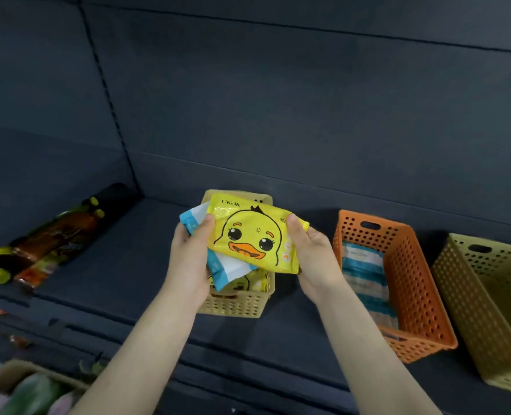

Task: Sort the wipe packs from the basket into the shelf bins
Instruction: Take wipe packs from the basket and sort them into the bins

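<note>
Item 1: yellow duck wipe pack [251,235]. We log it in the air above the small tan basket [236,304], printed face up, tilted down to the right. The right hand [314,256] grasps its right end, with the thumb on top and the fingers curled beneath. The left hand's thumb lies at its left edge.

Item 2: blue-and-white wipe pack [230,266]. We find it directly under the duck pack, gripped in the left hand [188,256]. Its corners show above and below that hand.

Item 3: small tan basket. It stands at the middle of the dark shelf [128,280], with its far end close to the back edge. We see a further yellow pack [242,284] inside it.

Item 4: orange bin [413,280]. It stands on the shelf to the right of the basket and apart from it, its near end by the front edge. We count a row of blue-striped wipe packs [365,271] inside it.

Item 5: tan bin [473,289]. It stands just beside the orange bin, toward the right end of the shelf. We cannot see its floor fully.

Item 6: bottles [53,235]. They lie on their sides at the left end of the shelf.

Item 7: woven basket [14,368]. We see it below the shelf's front edge, at lower left, with blurred contents.
</note>
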The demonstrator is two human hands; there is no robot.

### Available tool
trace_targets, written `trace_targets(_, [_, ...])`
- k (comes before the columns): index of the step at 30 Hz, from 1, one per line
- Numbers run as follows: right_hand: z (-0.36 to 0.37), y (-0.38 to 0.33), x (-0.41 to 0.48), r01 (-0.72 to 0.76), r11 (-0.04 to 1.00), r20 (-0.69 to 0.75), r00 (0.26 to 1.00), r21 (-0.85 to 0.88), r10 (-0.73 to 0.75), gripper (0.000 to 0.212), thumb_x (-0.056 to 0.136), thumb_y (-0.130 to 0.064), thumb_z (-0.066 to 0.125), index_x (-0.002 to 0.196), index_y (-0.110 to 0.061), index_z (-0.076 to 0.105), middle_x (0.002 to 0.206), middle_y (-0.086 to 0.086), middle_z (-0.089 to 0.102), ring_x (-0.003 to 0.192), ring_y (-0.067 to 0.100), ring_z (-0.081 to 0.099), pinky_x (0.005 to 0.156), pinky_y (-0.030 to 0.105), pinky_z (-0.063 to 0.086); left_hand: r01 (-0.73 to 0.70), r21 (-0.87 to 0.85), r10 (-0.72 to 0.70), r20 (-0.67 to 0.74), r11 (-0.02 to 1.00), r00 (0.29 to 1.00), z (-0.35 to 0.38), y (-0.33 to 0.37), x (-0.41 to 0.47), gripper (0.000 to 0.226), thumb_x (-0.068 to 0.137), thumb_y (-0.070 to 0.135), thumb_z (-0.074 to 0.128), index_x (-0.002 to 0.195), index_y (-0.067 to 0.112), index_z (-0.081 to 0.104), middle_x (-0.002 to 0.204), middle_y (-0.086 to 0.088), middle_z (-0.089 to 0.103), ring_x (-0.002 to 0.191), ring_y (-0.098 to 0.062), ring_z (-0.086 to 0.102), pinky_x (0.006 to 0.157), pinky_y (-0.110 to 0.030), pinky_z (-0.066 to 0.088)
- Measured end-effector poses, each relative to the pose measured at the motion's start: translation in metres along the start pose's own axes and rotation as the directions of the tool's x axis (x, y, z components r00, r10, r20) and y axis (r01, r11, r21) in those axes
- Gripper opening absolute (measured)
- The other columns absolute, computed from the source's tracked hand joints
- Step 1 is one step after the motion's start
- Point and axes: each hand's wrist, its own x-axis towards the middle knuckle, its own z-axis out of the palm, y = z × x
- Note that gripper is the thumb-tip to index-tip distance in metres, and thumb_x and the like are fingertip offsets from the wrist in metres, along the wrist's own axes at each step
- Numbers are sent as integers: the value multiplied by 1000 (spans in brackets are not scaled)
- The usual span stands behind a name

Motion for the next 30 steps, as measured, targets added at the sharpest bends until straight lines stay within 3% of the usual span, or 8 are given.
trace_targets(4, [7,-6,30,-27,998,61,998,-56,30,27,97,-31,52,102,-10,70,103,13,74,96,29,71,83,45,57,8,-24,-9,-42,1000,999,-4,3,24,21,94,18,60,115,21,59,104,-5,72,85,-21,73,66,-38,58])
trace_targets(10, [-7,-21,67,-88,985,-46,996,-145,82,32,98,-34,52,109,-6,63,92,9,73,75,18,72,60,29,59,-70,66,80,-175,995,981,-26,24,63,17,97,20,56,114,18,54,105,-5,69,88,-21,70,72,-39,57])
trace_targets(13, [-7,-18,81,-61,944,-22,998,-325,57,37,96,-35,56,105,-1,66,102,17,73,95,31,70,85,46,57,-111,177,146,-202,978,968,-39,27,83,14,98,24,56,111,21,53,106,-2,68,91,-18,68,76,-39,56])
trace_targets(20, [26,24,104,-73,791,7,995,-607,97,51,92,-45,54,105,4,61,106,30,63,97,52,58,80,64,51,-65,242,103,-146,968,984,-53,27,122,7,96,26,58,103,25,57,107,-3,69,93,-20,69,81,-45,57])
trace_targets(23, [38,39,115,-152,712,-21,982,-686,190,47,92,-45,51,126,-15,58,114,7,67,100,26,65,87,41,54,-4,248,30,-102,969,994,-56,27,136,7,95,26,60,102,25,58,106,-3,71,93,-22,70,83,-47,57])
trace_targets(25, [41,41,120,-129,607,-39,986,-784,160,39,99,-31,48,136,-19,48,103,-2,60,77,12,57,61,21,49,27,258,-6,-79,966,997,-58,26,144,10,95,26,61,104,24,59,105,-2,72,93,-21,71,83,-47,57])
trace_targets(27, [44,41,124,-57,508,-15,996,-860,86,35,99,-26,50,134,-23,47,99,0,58,60,11,53,43,16,37,52,262,-36,-63,964,997,-60,26,151,10,94,26,61,104,23,60,104,-2,72,92,-21,71,83,-46,57])
trace_targets(30, [57,45,124,74,319,84,996,-945,18,37,93,-40,59,127,-25,56,129,6,48,96,19,60,70,21,47,84,235,-78,-33,968,996,-61,25,159,10,94,24,61,104,21,60,103,-3,73,92,-21,72,82,-45,58])
